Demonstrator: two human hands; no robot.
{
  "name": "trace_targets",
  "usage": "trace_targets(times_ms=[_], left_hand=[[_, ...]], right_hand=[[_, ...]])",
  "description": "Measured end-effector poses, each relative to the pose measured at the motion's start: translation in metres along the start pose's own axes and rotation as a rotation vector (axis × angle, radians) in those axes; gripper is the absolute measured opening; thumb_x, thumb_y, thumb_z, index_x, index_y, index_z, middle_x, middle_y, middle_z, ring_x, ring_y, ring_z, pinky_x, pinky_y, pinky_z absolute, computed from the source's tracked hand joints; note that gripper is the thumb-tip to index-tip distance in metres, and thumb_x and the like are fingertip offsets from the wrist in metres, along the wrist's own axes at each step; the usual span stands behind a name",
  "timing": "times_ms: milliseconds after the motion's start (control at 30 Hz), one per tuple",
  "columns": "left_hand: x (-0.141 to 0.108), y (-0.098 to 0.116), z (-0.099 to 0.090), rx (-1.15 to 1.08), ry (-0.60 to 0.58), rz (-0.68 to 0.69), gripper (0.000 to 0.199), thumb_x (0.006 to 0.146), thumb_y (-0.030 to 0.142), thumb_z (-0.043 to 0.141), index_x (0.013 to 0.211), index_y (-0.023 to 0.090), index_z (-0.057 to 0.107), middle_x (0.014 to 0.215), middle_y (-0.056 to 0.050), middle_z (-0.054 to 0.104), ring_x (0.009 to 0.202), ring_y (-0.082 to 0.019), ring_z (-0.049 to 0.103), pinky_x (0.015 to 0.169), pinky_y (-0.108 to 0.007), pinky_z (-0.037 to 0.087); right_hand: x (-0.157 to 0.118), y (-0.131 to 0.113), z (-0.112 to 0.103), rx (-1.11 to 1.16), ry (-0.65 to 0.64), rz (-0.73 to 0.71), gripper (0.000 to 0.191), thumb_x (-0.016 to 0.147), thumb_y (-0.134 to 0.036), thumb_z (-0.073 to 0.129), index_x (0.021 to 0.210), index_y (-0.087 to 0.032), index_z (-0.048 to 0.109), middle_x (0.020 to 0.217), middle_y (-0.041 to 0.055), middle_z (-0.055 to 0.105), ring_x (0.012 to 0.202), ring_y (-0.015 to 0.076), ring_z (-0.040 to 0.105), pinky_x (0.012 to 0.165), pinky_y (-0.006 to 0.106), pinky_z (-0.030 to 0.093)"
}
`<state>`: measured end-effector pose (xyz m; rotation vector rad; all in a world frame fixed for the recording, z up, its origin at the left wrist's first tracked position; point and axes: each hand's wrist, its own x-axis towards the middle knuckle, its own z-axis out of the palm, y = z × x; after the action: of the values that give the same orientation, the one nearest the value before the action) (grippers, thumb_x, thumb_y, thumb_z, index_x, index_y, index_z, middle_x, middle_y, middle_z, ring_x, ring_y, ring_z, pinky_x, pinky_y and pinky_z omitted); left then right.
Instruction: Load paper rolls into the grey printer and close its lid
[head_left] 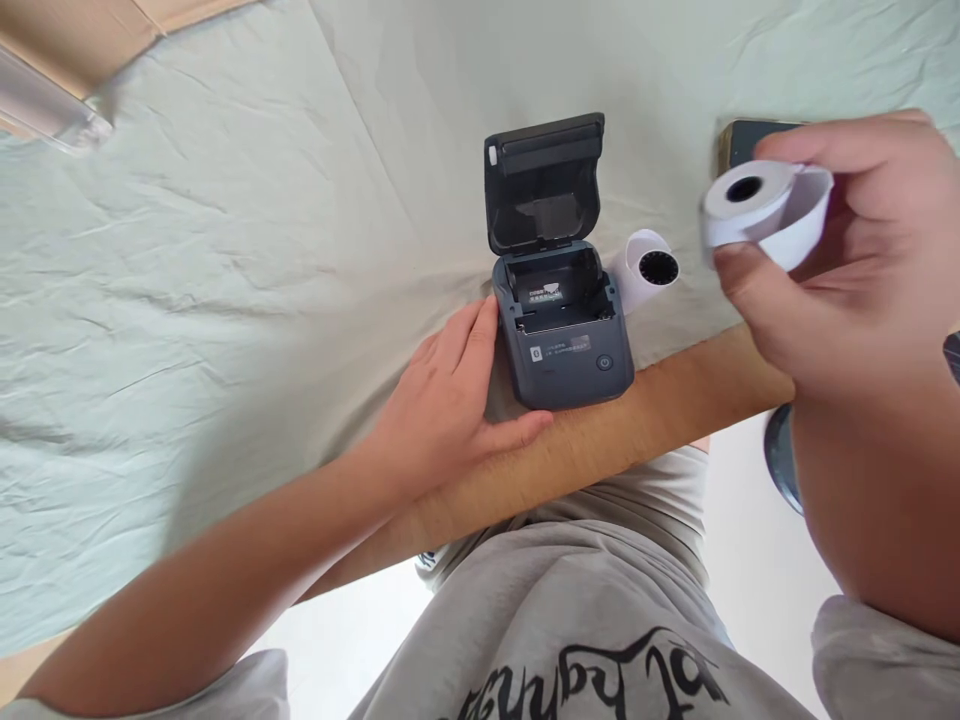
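Observation:
A small dark label printer (pixel 570 360) lies at the table edge with its lid (pixel 544 185) raised; the paper bay shows no roll. My left hand (pixel 454 390) holds its near left corner, fingers along the left side and thumb at the front edge. Up at the right, my right hand (pixel 862 230) pinches a white paper roll (pixel 739 205) between thumb and fingers, its loose end curling out in a loop. Another white roll (pixel 637 285) with a black core lies against the printer's right side.
A phone-like dark device (pixel 757 135) lies behind my right hand, partly hidden. Pale green cloth (pixel 262 200) covers the table up to a bare wooden edge (pixel 675 400). At the far left are a cardboard-coloured piece (pixel 82 40) and a clear plastic item (pixel 52 105).

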<state>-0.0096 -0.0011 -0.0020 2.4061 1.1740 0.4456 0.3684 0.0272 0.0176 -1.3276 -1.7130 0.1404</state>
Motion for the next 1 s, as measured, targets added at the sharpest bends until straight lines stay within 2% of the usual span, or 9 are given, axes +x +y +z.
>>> trace_targets(times_ms=[100,200,333,433,600,667,733,833,1000], left_hand=[[0.000,-0.001,0.001,0.004,0.012,0.022,0.117,0.114,0.086,0.083,0.199,0.017,0.039,0.193,-0.028,0.064,0.179,-0.049,0.066,0.150,-0.065,0.060],[-0.001,-0.001,0.002,0.001,0.041,0.048,0.115,0.117,0.085,0.081,0.198,0.016,0.039,0.191,-0.029,0.065,0.178,-0.049,0.067,0.147,-0.065,0.062],[-0.001,0.000,0.004,-0.005,0.042,0.037,0.115,0.116,0.088,0.081,0.197,0.016,0.043,0.188,-0.030,0.067,0.174,-0.051,0.069,0.145,-0.066,0.063],[-0.001,0.001,0.006,-0.006,0.046,0.031,0.118,0.114,0.091,0.081,0.197,0.016,0.044,0.187,-0.030,0.068,0.174,-0.051,0.068,0.146,-0.068,0.061],[-0.001,0.002,0.006,-0.007,0.056,0.026,0.116,0.115,0.091,0.080,0.197,0.017,0.044,0.186,-0.028,0.069,0.173,-0.050,0.070,0.146,-0.066,0.061],[-0.002,0.002,0.005,0.002,0.074,0.035,0.116,0.116,0.090,0.080,0.197,0.015,0.044,0.186,-0.029,0.068,0.172,-0.049,0.070,0.144,-0.063,0.063],[-0.003,0.001,0.005,0.011,0.080,0.044,0.116,0.115,0.088,0.081,0.197,0.014,0.043,0.187,-0.029,0.068,0.172,-0.049,0.071,0.144,-0.063,0.064],[-0.004,0.000,0.005,0.026,0.069,0.037,0.116,0.114,0.087,0.083,0.197,0.016,0.043,0.188,-0.029,0.067,0.172,-0.049,0.071,0.144,-0.064,0.063],[-0.003,0.000,0.006,0.013,0.079,0.081,0.121,0.118,0.092,0.075,0.201,0.014,0.036,0.191,-0.030,0.065,0.178,-0.048,0.068,0.147,-0.061,0.062]], right_hand=[[0.016,-0.047,0.007,-0.148,-0.263,-0.296,0.044,0.109,-0.049,0.074,0.149,-0.034,0.084,0.131,0.0074,0.086,0.118,0.0254,0.081,0.106,0.050,0.073],[0.033,-0.072,0.022,-0.236,-0.461,-0.259,0.041,0.109,-0.034,0.066,0.147,-0.034,0.082,0.135,0.0061,0.087,0.118,0.0250,0.082,0.113,0.047,0.075],[0.050,-0.071,0.038,-0.233,-0.653,-0.227,0.042,0.111,-0.034,0.063,0.152,-0.034,0.075,0.130,0.0044,0.088,0.108,0.0279,0.080,0.119,0.052,0.072],[0.054,-0.063,0.041,-0.252,-0.679,-0.229,0.034,0.116,-0.036,0.059,0.147,-0.033,0.074,0.119,0.0051,0.087,0.094,0.0267,0.073,0.113,0.050,0.068],[0.056,-0.053,0.041,-0.199,-0.710,-0.252,0.036,0.119,-0.040,0.057,0.150,-0.032,0.074,0.115,0.0045,0.086,0.093,0.0241,0.072,0.081,0.040,0.053],[0.059,-0.050,0.042,-0.187,-0.741,-0.281,0.033,0.118,-0.042,0.061,0.144,-0.031,0.077,0.113,0.0037,0.087,0.092,0.0232,0.072,0.081,0.040,0.053],[0.060,-0.047,0.043,-0.192,-0.747,-0.328,0.024,0.116,-0.040,0.065,0.130,-0.030,0.080,0.114,0.0022,0.090,0.093,0.0226,0.074,0.093,0.043,0.060],[0.057,-0.049,0.038,-0.169,-0.678,-0.372,0.023,0.118,-0.040,0.063,0.118,-0.030,0.084,0.122,0.0005,0.092,0.103,0.0232,0.080,0.105,0.047,0.066],[0.040,-0.060,0.026,-0.037,-0.598,-0.372,0.027,0.122,-0.038,0.065,0.119,-0.035,0.091,0.118,-0.0007,0.091,0.100,0.0196,0.082,0.089,0.040,0.067]])
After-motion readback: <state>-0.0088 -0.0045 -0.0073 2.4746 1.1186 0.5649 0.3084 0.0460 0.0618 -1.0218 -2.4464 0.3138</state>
